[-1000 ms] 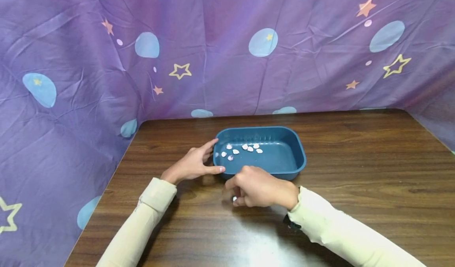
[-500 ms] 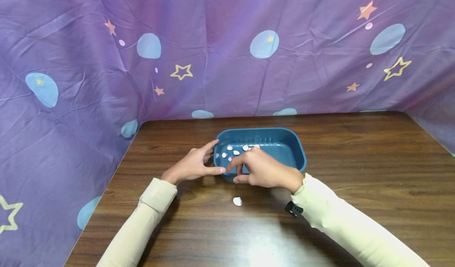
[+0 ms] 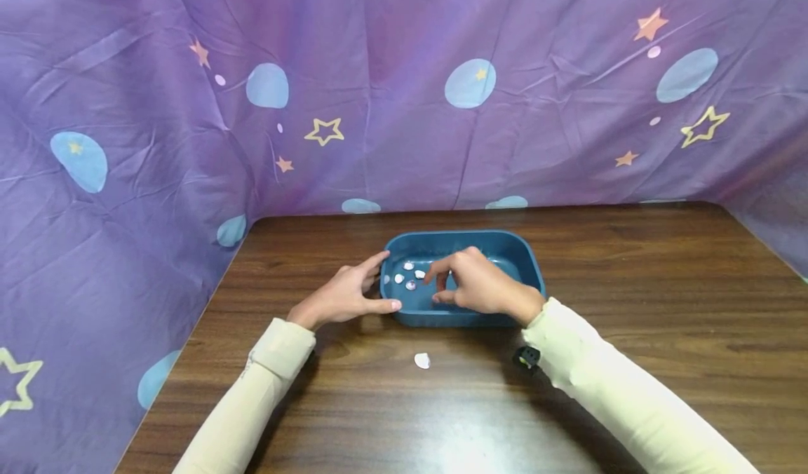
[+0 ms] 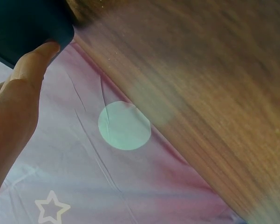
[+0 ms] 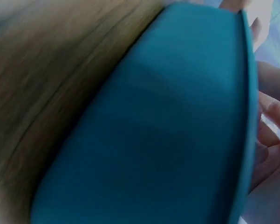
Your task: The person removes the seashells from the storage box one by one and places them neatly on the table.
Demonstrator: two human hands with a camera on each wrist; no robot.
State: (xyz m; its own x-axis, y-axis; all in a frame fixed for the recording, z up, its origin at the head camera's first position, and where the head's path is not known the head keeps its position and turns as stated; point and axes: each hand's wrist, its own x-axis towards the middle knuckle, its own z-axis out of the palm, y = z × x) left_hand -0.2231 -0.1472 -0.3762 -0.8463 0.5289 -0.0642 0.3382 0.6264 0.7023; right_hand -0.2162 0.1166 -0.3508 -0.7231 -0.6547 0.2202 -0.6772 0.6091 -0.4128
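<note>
A blue plastic basin (image 3: 463, 320) stands on the wooden table, with several small white seashells (image 3: 400, 278) on its floor toward the left. My left hand (image 3: 344, 295) rests against the basin's left end, its straight thumb at the front rim and its index finger near the back left corner. Over the basin's middle, my right hand (image 3: 480, 281) hangs with index finger and thumb apart and nothing visible between them. It hides part of the basin floor. One more white seashell (image 3: 422, 360) lies on the table in front of the basin.
A purple cloth (image 3: 404, 109) with stars and ovals hangs behind the table and along its left side. Brown tabletop (image 3: 631, 285) extends right of the basin. A dark strap (image 3: 527, 356) shows under the right sleeve.
My right hand has moved from the near side of the basin up over its inside. The seashell in front, earlier at its fingers, now lies on the table. The left hand stays in place.
</note>
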